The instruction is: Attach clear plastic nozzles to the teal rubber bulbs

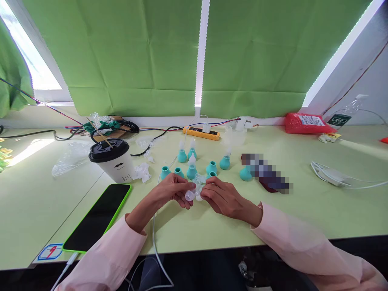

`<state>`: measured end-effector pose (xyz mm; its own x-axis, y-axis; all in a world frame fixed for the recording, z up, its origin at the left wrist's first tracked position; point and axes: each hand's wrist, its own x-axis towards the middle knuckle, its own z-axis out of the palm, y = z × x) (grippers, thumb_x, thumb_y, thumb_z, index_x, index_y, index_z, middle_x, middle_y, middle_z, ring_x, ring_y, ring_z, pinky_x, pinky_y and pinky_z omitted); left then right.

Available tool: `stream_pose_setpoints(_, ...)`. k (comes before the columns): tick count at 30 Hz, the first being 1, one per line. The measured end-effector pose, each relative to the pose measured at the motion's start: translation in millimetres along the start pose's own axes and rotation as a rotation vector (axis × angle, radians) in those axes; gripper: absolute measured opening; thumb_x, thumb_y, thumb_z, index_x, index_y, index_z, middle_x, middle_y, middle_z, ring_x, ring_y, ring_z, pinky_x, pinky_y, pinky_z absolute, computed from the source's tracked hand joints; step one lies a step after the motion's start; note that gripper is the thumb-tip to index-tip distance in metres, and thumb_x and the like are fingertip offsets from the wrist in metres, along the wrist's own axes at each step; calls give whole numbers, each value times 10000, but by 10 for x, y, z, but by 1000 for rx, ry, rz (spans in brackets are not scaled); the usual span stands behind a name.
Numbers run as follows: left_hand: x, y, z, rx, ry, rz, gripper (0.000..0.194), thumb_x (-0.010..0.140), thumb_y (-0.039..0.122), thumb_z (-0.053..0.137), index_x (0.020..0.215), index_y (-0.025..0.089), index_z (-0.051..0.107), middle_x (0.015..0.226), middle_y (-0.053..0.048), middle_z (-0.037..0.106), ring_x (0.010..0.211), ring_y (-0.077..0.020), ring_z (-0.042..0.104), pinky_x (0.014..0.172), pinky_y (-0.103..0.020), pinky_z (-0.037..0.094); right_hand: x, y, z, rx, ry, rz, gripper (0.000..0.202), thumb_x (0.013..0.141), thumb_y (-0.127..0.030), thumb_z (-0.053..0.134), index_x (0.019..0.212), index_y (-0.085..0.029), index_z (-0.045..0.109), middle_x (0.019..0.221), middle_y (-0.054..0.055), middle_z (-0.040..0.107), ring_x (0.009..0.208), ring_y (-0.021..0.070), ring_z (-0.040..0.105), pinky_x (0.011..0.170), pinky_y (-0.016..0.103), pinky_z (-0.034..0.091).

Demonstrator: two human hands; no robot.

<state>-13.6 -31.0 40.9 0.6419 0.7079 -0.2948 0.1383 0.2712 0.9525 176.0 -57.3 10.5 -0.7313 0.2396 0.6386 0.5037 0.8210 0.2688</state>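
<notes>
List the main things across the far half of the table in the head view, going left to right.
Clear plastic bag → white cup with a black lid → orange power strip → red package → clear bottle with a dark green label, leaning behind the package's right end.

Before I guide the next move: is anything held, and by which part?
Small clear plastic pieces, pinched by the left hand at their left side and the right hand at their right; which exact part is unclear.
</notes>
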Motion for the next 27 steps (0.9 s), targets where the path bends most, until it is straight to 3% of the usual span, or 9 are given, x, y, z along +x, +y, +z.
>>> stream_pose_setpoints(5,11,-27,-2,-6,12,17,267,661,346,583,571,95,597,506,-54,628,421,-108,568,396,-171,437,12,-1,19,44,30,27,69,786,-95,432,826,-143,461,707,21,554,691,124,497,682,289,442)
stream_pose_setpoints(12,31,-53,-4,-52,-6,27,271,679,344,570,588,92,612,520,-55,633,413,-100,568,400,-158,443,-47,53,84,89,222,37,221,716,-113,555,926,-148,498,757,35,595,731,135,495,597,258,463)
stream_pose_setpoints(15,33,-56,-3,-55,-4,28,271,680,346,569,591,93,612,521,-53,633,416,-100,569,395,-154,441,-62,82,44,65,201,6,225,739,-95,520,955,-156,511,775,38,599,759,144,495,545,240,455)
stream_pose_setpoints(21,55,-78,6,-39,25,-8,267,681,332,566,576,89,599,499,-51,625,409,-102,565,373,-154,426,15,52,-115,-13,118,-165,178,790,-52,394,896,-53,536,751,87,599,766,169,518,580,272,473)
stream_pose_setpoints(27,53,-54,19,0,41,-40,259,670,330,572,570,91,588,495,-50,621,407,-101,562,383,-163,427,-24,35,18,-64,132,-101,122,763,-70,454,865,-100,514,725,57,582,710,153,524,607,290,471)
